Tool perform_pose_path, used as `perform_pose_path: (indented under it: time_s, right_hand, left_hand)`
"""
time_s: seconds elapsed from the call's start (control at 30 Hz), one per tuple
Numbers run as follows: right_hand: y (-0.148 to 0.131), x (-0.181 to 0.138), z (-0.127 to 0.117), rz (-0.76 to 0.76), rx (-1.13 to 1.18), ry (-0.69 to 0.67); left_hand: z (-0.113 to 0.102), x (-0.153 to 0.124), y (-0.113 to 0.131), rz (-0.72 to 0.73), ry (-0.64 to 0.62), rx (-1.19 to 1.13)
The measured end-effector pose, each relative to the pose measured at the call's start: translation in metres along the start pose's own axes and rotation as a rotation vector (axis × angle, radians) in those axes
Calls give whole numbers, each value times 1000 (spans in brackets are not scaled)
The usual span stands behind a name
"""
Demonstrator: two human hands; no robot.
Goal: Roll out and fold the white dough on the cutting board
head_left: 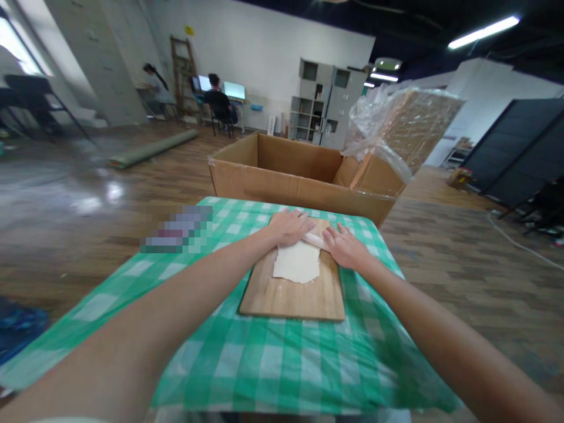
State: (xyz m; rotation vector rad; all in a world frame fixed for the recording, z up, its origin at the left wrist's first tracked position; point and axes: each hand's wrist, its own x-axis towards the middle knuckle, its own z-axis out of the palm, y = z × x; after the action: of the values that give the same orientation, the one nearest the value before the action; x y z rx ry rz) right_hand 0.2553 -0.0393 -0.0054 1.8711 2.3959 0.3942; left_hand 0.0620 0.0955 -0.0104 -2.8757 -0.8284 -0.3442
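A pale rolling pin [316, 240] lies slantwise across the far part of a wooden board [291, 302]. My left hand [291, 227] rests on the pin's left end, its fingers stretched out flat over it. On the pin's right end lies my right hand [346, 245], palm down with the fingers extended and a little apart. Both hands cover the ends of the pin. A thin, flat sheet of white dough [297, 264] with ragged edges spreads on the board, on the near side of the pin. Its far edge is hidden by the pin and my left hand.
A green and white checked tablecloth [229, 370] covers the table under the board. Past the far edge stands a large open cardboard box [282, 182] with plastic wrap [374, 123]. A blurred-out patch [176, 229] is at the left edge. Two people sit farther back.
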Motion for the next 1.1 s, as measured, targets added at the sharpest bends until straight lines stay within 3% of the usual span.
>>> perform_pose_path:
  time_s: [0.1,0.23,0.4,0.5,0.87,1.1]
  right_hand:
    - [-12,-11,-9,7,-21,43]
    - [-31,-29,-13,41,25,135]
    - [-39,-35,-23,2,77,175]
    - [-36,-26,-31,68,72,177]
    - [-31,12,-14,233,57,149]
    - [-22,37,-11,107,1,94]
  left_hand:
    - [-13,-13,6,13,6,33]
    - [-31,-49,10,48,35,57]
    - [-36,-103,10,43,62,54]
    - [-37,-119,12,15,60,77]
    - [-31,-115,16,-201,37,35]
    - [-26,-98,7,-231,-39,0]
